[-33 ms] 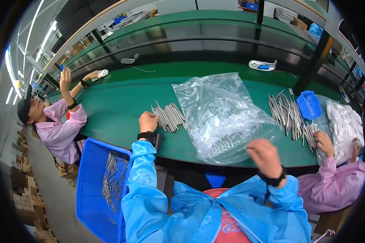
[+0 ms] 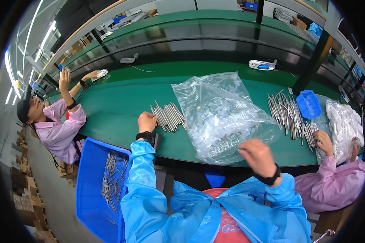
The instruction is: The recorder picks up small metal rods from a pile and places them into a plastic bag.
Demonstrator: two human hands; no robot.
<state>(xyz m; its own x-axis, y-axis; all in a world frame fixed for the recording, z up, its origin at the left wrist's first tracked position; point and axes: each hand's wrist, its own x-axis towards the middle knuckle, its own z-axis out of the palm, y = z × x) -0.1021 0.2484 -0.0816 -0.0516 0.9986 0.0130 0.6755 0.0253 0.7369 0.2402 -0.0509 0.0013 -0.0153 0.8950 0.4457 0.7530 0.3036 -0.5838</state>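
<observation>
- Far left of the frame: a co-worker in a pink smock (image 2: 61, 131) sits at the green bench (image 2: 113, 107), one arm raised toward a small white device (image 2: 101, 73) on the far strip.
- Lower left: a blue crate (image 2: 89, 178) beside the person's left elbow, with a loose scatter of thin metal rods (image 2: 113, 180) lying in it. Judged as the part of the work already dealt with; the crate is far from full.
- Left of centre: the left hand (image 2: 147, 121), curled shut, knuckles up, touching the near end of a small fan of metal rods on the bench (image 2: 169, 116). Whether it grips a rod I cannot tell.
- Centre: a large clear plastic bag (image 2: 219, 109), crumpled open, with more rods showing through near its lower edge (image 2: 227, 142). Judged as stock left to handle.
- Right of centre, low: the right hand (image 2: 257, 156), blurred, fingers loosely bent, lifted just before the bag's near edge; nothing seen in it.
- Right: a second heap of rods (image 2: 286, 111), a small blue bin (image 2: 309, 104), and another pink-sleeved co-worker (image 2: 332, 182) with a hand at that heap.
</observation>
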